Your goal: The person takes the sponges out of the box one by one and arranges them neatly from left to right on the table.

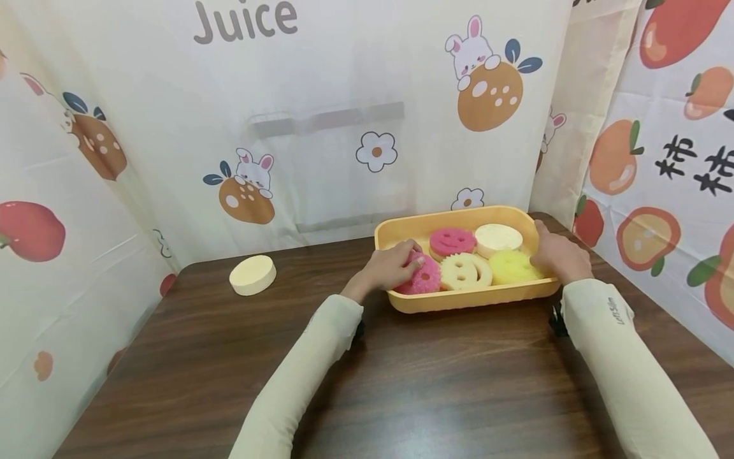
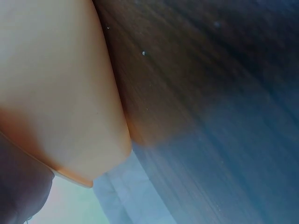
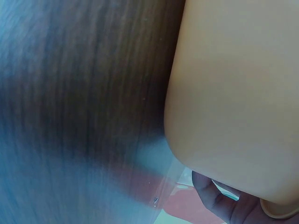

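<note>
A yellow-orange tray (image 1: 470,299) holds several round sponge-like discs. My left hand (image 1: 392,268) reaches over its left end and pinches a pink scalloped disc (image 1: 426,280) that has a hole in it. At the right end my right hand (image 1: 562,254) grips the rim, and its curled fingers (image 3: 217,200) show against the tray's outer wall in the right wrist view. Between the hands lie a pink smiley disc (image 1: 452,241), a cream disc (image 1: 499,238), a cream smiley disc (image 1: 466,272) and a bright yellow disc (image 1: 512,268), partly covered by the right hand.
Another cream disc (image 1: 253,275) lies alone on the dark wooden table (image 1: 436,376), well left of the tray. Printed curtains (image 1: 321,172) hang behind the table and along both sides, close to the tray's back.
</note>
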A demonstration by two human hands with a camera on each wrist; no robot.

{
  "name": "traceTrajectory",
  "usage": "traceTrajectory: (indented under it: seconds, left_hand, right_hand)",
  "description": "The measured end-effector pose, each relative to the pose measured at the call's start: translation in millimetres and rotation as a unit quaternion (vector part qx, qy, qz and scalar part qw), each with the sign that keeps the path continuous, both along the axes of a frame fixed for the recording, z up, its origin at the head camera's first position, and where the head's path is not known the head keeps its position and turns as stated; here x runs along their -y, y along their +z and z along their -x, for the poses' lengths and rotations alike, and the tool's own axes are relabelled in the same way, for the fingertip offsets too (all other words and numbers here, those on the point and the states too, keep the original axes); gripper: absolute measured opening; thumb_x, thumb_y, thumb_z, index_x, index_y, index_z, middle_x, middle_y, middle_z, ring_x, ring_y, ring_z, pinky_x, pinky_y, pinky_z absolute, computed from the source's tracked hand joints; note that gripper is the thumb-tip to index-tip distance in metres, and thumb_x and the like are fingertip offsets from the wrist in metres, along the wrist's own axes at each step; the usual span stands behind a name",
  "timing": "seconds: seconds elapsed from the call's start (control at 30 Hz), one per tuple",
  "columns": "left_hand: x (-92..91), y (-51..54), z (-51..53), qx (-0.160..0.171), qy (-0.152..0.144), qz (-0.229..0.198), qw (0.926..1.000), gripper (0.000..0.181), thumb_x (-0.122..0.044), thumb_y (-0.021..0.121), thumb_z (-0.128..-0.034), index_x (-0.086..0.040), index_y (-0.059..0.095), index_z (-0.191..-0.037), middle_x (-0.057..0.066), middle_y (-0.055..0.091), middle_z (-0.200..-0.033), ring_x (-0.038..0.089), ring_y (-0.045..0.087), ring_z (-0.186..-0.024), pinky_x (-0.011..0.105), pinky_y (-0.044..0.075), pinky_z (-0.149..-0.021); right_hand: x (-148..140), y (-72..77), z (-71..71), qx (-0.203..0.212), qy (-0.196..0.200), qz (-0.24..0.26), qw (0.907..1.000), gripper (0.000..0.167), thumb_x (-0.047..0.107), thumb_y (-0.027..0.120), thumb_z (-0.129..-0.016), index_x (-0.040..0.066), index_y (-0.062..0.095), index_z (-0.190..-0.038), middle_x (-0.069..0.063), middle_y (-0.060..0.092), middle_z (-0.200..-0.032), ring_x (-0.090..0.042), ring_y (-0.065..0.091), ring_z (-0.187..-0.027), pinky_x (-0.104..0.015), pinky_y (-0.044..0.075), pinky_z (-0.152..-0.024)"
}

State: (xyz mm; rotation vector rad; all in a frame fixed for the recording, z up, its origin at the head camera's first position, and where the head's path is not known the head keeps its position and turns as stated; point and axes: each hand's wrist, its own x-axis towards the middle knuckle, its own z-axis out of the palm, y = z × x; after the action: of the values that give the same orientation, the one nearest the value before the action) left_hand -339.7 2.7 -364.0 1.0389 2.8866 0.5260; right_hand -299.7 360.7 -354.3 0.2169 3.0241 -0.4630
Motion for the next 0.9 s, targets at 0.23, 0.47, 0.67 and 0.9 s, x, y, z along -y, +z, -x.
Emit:
traceTrajectory:
  seconds: [0.23,0.47,0.67,0.9]
  left_hand:
    - [2.2,1.9,0.4,0.009,0.003,-0.016,0.9998,0.034,-0.043,0.047,-0.1020,-0.019,0.049,-0.126,-0.004,0.058,-0.109,0.012,0.055,-0.103,0.046,0.042,-0.097]
    - [3.2,0.6,0.0,0.012,0.003,-0.032,0.9994,0.034,-0.041,0.044,-0.1036,-0.018,0.048,-0.128,-0.001,0.060,-0.115,0.013,0.056,-0.108,0.047,0.040,-0.100]
    - [3.8,0.2,-1.3,0.015,0.006,-0.054,0.9984,0.032,-0.040,0.041,-0.1050,-0.018,0.048,-0.126,-0.001,0.059,-0.109,0.013,0.057,-0.105,0.047,0.040,-0.099]
    - [3.7,-2.2,0.0,0.005,0.009,-0.066,0.9978,0.031,-0.040,0.038,-0.1054,-0.018,0.048,-0.125,-0.001,0.059,-0.104,0.014,0.058,-0.101,0.047,0.042,-0.099]
  right_hand:
    - [-0.1,0.3,1.4,0.000,0.001,0.002,1.0000,0.086,0.021,0.047,-0.093,0.008,-0.009,-0.158,-0.041,0.045,-0.134,-0.056,0.053,-0.106,-0.068,0.041,-0.079]
    - [0.7,0.3,-0.2,-0.004,0.003,0.003,1.0000,0.085,0.020,0.047,-0.093,0.008,-0.007,-0.158,-0.041,0.046,-0.134,-0.056,0.053,-0.105,-0.067,0.040,-0.078]
    - [1.4,1.1,-1.0,-0.002,0.004,0.006,1.0000,0.085,0.020,0.047,-0.093,0.007,-0.006,-0.158,-0.041,0.046,-0.133,-0.055,0.053,-0.104,-0.068,0.041,-0.078]
    - [1.9,1.9,-1.3,-0.005,0.004,0.006,1.0000,0.085,0.020,0.046,-0.093,0.007,-0.006,-0.158,-0.040,0.046,-0.133,-0.052,0.054,-0.100,-0.065,0.042,-0.075]
